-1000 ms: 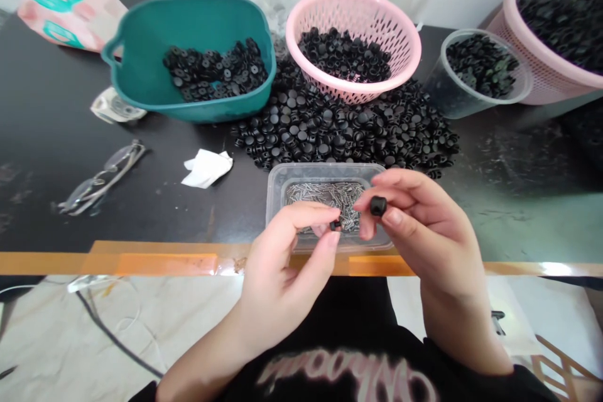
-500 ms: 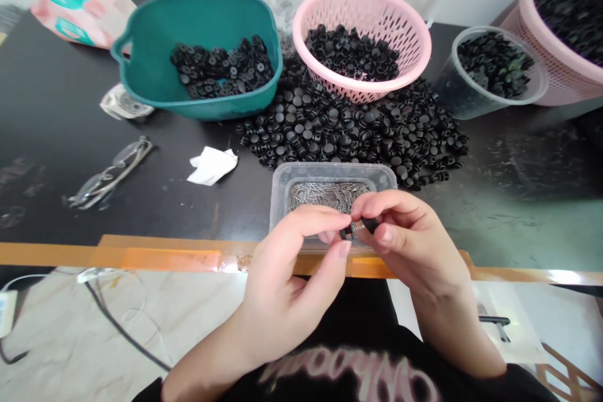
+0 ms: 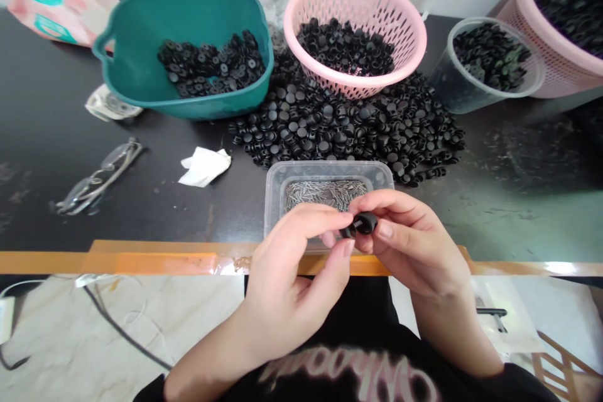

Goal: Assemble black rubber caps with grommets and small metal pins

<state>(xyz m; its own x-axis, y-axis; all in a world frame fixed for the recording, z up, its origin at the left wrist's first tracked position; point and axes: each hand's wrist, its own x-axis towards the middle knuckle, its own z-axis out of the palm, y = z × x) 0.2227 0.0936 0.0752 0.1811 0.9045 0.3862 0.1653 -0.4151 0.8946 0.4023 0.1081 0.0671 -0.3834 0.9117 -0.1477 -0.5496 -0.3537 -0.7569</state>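
Closer now than a moment ago, the dark piece [image 3: 347, 232] pinched in the left hand [image 3: 294, 276] and the rounder black piece [image 3: 368, 223] gripped by the right hand [image 3: 431, 251] leave less spring [image 3: 358, 223] showing between them. All 3 are above the clear box [image 3: 270, 201], near the desk's [image 3: 155, 259] front edge.

Left hand [image 3: 292, 289] fingertips cover most of the small black piece [image 3: 347, 230], so can't make out its shape. Coils by the black cap [image 3: 366, 223] in the right hand [image 3: 424, 251] are too tiny to count. Hands block the clear tub's [image 3: 330, 169] near part. Beyond the right hand, the big pink basket [image 3: 549, 44] gets chopped by the frame edge.
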